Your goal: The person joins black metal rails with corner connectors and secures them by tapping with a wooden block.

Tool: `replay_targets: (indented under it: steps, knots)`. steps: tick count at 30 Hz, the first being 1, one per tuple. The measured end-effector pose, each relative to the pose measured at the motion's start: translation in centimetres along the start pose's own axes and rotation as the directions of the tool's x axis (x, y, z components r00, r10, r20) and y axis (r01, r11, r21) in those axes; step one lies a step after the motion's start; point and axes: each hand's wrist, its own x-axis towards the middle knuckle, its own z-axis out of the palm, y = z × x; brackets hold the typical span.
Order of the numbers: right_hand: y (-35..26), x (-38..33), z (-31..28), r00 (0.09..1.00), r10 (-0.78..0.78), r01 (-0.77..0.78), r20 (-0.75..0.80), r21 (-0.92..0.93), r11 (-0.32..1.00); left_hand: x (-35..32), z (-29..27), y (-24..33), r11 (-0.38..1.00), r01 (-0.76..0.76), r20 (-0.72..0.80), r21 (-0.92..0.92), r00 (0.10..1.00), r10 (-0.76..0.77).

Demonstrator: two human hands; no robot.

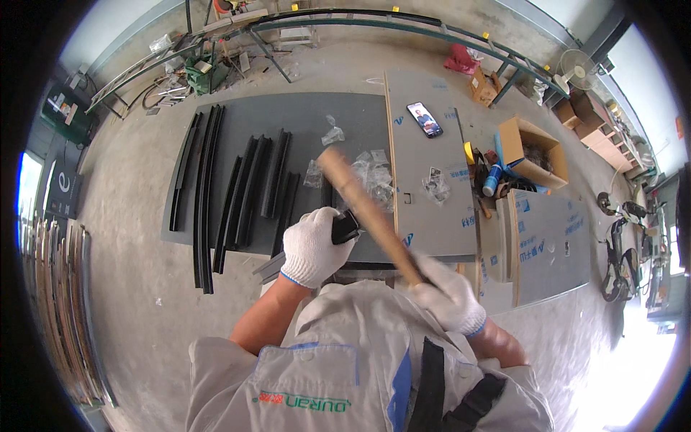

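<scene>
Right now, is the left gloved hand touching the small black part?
Touching. The head view shows the left hand in a white glove wrapped around the black part, fingers closed over it with no gap; the right hand grips the wooden handle.

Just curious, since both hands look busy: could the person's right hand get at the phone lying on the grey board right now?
Probably not at once. The right hand is closed around a wooden handle, and the phone lies well beyond it on the grey board. Nothing blocks the path, though.

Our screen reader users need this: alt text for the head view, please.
A person's gloved right hand grips a wooden handle raised over a grey board with black profiles, while the gloved left hand holds a black piece.
</scene>
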Motion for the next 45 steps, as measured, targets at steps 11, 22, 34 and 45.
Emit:
replay_targets:
  steps: [11,22,34,45]
  knots:
    - [-0.5,-0.6,0.2,0.986,0.086,-0.042,-0.145,0.283,0.958,0.3,-0.5,1.6,0.998,-0.057,-0.051,-0.014,0.997,0.056]
    - [1.0,-0.3,0.9,0.985,-0.124,0.13,0.122,-0.045,0.99,1.1,-0.1,2.0,0.995,-0.093,0.003,-0.036,0.996,0.093]
    - [25.5,0.5,0.9,0.683,0.287,-0.571,-0.671,-0.247,0.783,-1.6,0.9,0.4,0.773,0.034,-0.038,-0.633,0.997,-0.074]
    - [15.5,4.8,3.9,0.953,0.145,-0.301,0.265,0.798,0.522,0.3,-4.9,0.2,-0.105,-0.332,-0.327,-0.937,0.943,-0.063]
